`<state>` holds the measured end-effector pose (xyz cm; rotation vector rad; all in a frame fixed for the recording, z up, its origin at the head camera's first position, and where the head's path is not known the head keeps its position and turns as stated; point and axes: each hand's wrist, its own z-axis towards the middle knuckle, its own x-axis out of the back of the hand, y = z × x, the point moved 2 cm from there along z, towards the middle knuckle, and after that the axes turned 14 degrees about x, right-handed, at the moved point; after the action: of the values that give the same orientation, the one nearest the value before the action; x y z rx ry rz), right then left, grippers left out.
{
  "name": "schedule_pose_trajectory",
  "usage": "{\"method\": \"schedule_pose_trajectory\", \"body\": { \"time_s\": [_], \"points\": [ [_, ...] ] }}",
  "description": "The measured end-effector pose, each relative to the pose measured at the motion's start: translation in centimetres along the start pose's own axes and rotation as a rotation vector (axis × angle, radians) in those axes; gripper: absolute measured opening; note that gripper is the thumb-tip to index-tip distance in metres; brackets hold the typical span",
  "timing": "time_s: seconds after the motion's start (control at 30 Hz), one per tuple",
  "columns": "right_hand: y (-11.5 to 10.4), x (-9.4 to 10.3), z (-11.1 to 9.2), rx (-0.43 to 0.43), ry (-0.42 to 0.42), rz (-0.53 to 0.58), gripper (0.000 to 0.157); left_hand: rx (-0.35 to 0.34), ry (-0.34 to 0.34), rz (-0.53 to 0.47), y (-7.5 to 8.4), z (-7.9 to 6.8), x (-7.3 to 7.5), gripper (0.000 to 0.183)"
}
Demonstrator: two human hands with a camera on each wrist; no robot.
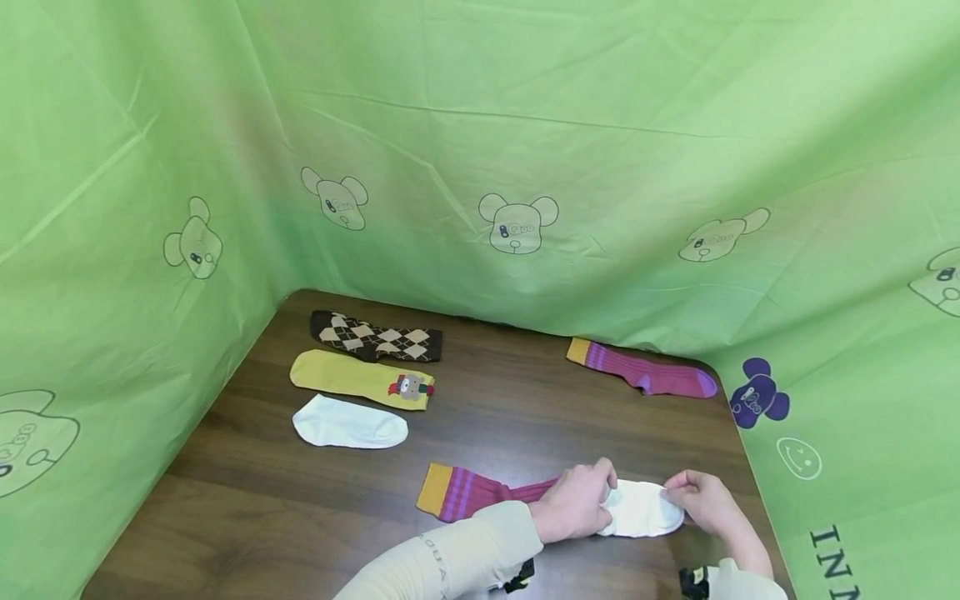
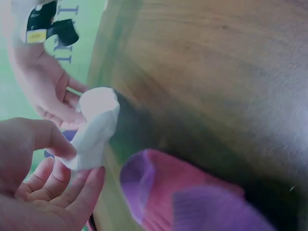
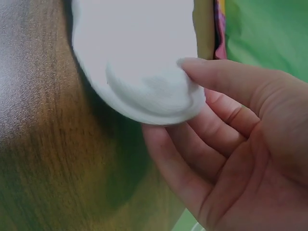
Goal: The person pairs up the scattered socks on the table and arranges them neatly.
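Observation:
A white sock (image 1: 637, 509) is stretched between both hands at the front right of the table. My left hand (image 1: 576, 502) pinches its left end between thumb and fingers, as the left wrist view also shows. At the rounded toe end, my right hand (image 3: 231, 125) pinches the sock (image 3: 139, 62), thumb on top and fingers beneath. A magenta sock (image 1: 480, 492) with a yellow cuff and purple stripes lies beside the left hand, which partly hides it. Its purple toe (image 2: 137, 180) appears in the left wrist view.
At the table's left lie a brown argyle sock (image 1: 378, 340), a yellow sock with a bear figure (image 1: 352, 377) and another white sock (image 1: 348, 423). A second magenta sock (image 1: 652, 372) lies at the back right. Green printed cloth (image 1: 450, 100) walls in the wooden table (image 1: 495, 417).

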<state>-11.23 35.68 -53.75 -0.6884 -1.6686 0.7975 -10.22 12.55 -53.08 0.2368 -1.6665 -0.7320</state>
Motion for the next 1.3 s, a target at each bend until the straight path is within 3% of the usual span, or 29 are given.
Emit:
{"method": "schedule_pose_trajectory", "body": {
  "time_s": [0.2, 0.37, 0.53, 0.73, 1.03, 1.3],
  "points": [
    [-0.4, 0.2, 0.4, 0.049, -0.018, 0.053, 0.019, 0.060, 0.020, -0.058, -0.6, 0.9, 1.0, 0.058],
    [-1.0, 0.5, 0.7, 0.086, -0.023, 0.042, 0.022, 0.101, 0.047, -0.022, -1.0, 1.4, 1.7, 0.066],
    [-1.8, 0.7, 1.2, 0.138, 0.022, -0.010, 0.017, 0.113, 0.039, -0.002, -1.5, 2.0, 2.3, 0.049],
    [-2.6, 0.6, 1.7, 0.220, 0.065, 0.075, 0.015, 0.111, 0.042, -0.032, -1.9, 2.5, 2.8, 0.019],
    [-4.2, 0.2, 2.1, 0.271, 0.128, 0.013, 0.015, 0.144, 0.093, -0.147, -2.7, 2.9, 3.6, 0.011],
    [-4.4, -0.4, 2.8, 0.296, 0.189, -0.035, 0.017, 0.214, 0.133, -0.298, -3.8, 3.4, 4.9, 0.005]
  ]
}}
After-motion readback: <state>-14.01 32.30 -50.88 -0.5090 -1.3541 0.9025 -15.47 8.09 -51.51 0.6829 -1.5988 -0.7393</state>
